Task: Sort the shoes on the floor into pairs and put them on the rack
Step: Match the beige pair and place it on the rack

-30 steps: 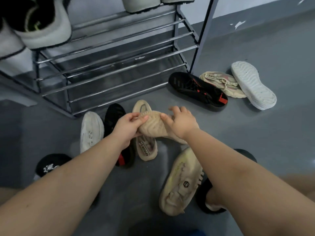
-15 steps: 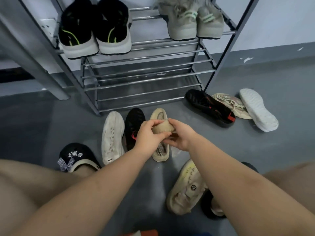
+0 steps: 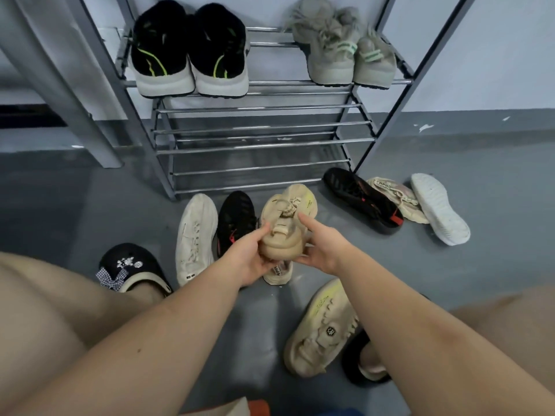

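i have a tan sneaker (image 3: 288,223) lifted off the floor (image 3: 480,280) in front of the shoe rack (image 3: 261,127), heel toward me and toe pointing at the rack. my left hand (image 3: 246,256) wraps its fingers round the left side of the heel, and my right hand (image 3: 322,247) cups the right side with the thumb up along the upper, so both hands grip the same shoe. under it lies a beige shoe with printed letters (image 3: 277,273), mostly hidden. just left of that sit a black and red sneaker (image 3: 235,222) and a white sneaker (image 3: 195,238), side by side. a second tan sneaker (image 3: 321,331) rests near my right forearm. off to the right, by the rack's leg, lie another black and red sneaker (image 3: 362,199), a beige lettered shoe (image 3: 396,196) and a white shoe sole up (image 3: 440,208). on the rack's upper shelf stand a black pair with green lines (image 3: 189,52) and a grey-green pair (image 3: 345,52). i'm wearing black slippers (image 3: 132,265)
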Action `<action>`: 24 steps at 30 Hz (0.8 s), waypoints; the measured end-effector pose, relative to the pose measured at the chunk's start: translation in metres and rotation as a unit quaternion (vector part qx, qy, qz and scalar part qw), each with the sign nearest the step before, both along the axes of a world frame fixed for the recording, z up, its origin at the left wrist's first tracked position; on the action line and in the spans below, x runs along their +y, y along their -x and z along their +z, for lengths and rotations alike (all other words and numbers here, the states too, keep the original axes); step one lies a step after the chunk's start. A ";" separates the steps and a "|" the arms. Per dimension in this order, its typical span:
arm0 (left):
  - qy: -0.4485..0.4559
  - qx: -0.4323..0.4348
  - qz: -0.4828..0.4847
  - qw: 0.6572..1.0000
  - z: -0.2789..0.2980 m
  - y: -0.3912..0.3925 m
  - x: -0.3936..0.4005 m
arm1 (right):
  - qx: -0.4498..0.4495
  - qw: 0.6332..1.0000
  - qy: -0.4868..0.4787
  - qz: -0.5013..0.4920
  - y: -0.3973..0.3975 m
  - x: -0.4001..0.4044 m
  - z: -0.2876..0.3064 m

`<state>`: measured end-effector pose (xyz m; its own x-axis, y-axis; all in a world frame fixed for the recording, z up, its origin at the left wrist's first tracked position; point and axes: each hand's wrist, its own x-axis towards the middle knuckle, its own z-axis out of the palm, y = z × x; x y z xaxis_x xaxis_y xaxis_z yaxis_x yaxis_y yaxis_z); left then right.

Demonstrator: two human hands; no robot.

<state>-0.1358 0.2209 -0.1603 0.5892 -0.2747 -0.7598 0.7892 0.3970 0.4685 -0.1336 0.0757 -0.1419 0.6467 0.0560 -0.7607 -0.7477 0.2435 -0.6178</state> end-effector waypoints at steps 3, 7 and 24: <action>0.009 -0.009 -0.021 1.000 -0.002 0.005 0.004 | -0.013 1.000 0.015 0.007 0.003 -0.001 -0.005; 0.008 -0.021 -0.033 0.999 -0.007 0.005 0.012 | -0.018 0.999 0.014 0.024 0.005 -0.001 -0.009; -0.035 -0.031 -0.116 0.992 -0.029 0.001 -0.001 | 0.042 0.995 0.050 0.074 0.016 -0.036 -0.036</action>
<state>-0.1370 0.2195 -0.1896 0.5629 -0.3567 -0.7456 0.8241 0.1723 0.5397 -0.1498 0.0397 -0.1780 0.5705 0.0666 -0.8186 -0.8211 0.0676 -0.5668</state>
